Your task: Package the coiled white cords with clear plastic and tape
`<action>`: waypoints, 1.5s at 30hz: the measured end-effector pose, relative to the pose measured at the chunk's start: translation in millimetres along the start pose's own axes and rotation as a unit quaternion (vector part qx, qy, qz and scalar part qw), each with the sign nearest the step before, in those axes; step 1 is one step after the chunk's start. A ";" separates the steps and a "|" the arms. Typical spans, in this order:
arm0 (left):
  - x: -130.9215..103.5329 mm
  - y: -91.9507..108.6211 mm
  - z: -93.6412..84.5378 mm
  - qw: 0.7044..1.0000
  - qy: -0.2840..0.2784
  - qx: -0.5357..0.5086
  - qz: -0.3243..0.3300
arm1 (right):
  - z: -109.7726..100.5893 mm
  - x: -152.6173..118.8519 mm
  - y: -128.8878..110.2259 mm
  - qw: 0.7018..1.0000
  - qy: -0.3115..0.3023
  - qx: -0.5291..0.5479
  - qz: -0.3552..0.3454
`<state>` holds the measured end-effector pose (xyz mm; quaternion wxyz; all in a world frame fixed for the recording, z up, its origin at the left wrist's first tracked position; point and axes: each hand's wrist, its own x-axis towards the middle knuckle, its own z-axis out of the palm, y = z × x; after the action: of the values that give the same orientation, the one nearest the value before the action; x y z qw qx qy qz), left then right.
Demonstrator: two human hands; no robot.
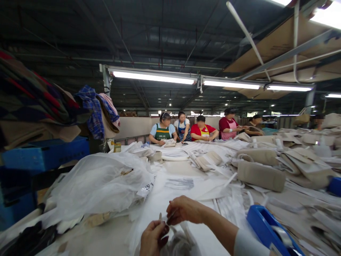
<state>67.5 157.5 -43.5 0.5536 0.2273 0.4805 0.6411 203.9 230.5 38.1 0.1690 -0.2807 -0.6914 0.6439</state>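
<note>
My left hand (154, 237) is low in the middle of the view, its fingers closed in a pinch. A small thin pale tip (160, 216) sticks up from between them; its kind is too small to tell. My right hand (183, 210) reaches in from the right, fingers bent down and closed close to the left fingertips. What its fingers hold, if anything, is hidden. Just below both hands is a loose bundle of greyish-white strips (183, 241). It lies over white sheet material (146, 206) spread on the table.
A blue tape dispenser (266, 227) stands at right. Clear plastic bags (98, 181) heap up at left, near blue crates (45, 153). Beige fabric pieces (261, 176) pile up at right. Several co-workers in aprons (163, 133) are at the table's far side. Hanging clothes (93, 110) are at left.
</note>
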 end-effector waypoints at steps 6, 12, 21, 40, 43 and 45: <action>-4.2 6.7 -2.0 0.995 -0.013 -0.093 -0.035 | 4.4 -16.4 8.5 0.990 0.021 0.135 -0.018; -3.9 11.4 -0.7 0.981 0.001 -0.181 -0.069 | 14.9 2.9 23.2 0.979 0.174 0.086 -0.056; -20.4 17.4 13.0 0.982 0.062 -0.174 -0.039 | 18.9 -1.7 21.3 0.982 0.161 0.031 -0.091; -14.4 -2.7 12.6 0.990 0.089 0.025 0.111 | 17.7 3.4 24.4 0.903 0.101 -0.388 -0.156; -13.8 -2.7 12.6 0.988 0.089 0.038 0.117 | 16.0 3.1 26.5 0.898 0.082 -0.402 -0.161; -14.7 -2.7 12.2 0.988 0.075 0.058 0.125 | 14.4 2.8 28.6 0.896 0.080 -0.407 -0.159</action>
<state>83.0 148.1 -37.0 0.4176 0.2679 0.5250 0.6915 198.0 221.2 8.0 0.1954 -0.2619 -0.9126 0.2459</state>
